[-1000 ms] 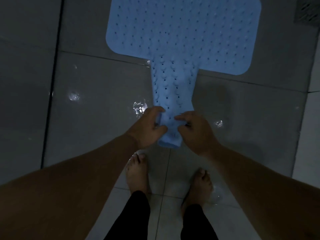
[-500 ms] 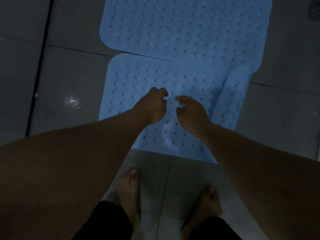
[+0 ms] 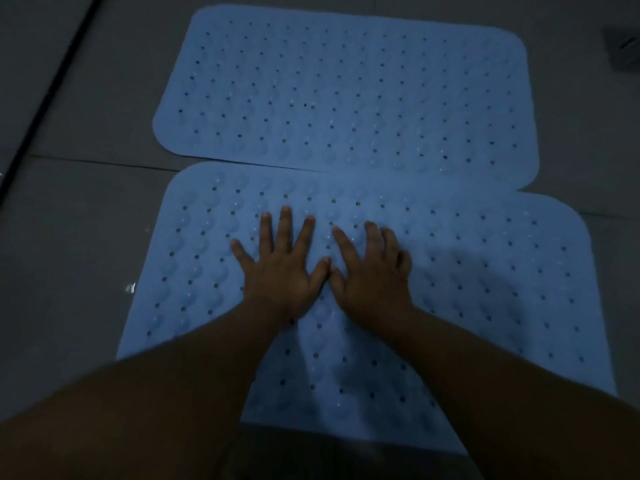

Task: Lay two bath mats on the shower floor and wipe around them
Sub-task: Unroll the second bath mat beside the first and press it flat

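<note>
Two light blue bath mats with rows of small holes lie flat on the dark grey tiled floor. The far mat (image 3: 346, 88) sits at the top. The near mat (image 3: 485, 289) lies just below it, their long edges touching or slightly overlapping at the right. My left hand (image 3: 280, 268) and my right hand (image 3: 370, 268) rest palm down side by side on the middle of the near mat, fingers spread, thumbs almost touching. Neither hand holds anything.
Grey floor tiles (image 3: 69, 237) with dark grout lines surround the mats. A dark strip (image 3: 45, 95) runs diagonally at the far left. A floor drain grate (image 3: 623, 50) sits at the top right corner. A small wet glint (image 3: 130, 288) shows left of the near mat.
The rolled near mat has been spread out flat below the far mat. Both hands went from pinching it to lying flat and open on it. The camera has moved lower and closer.
</note>
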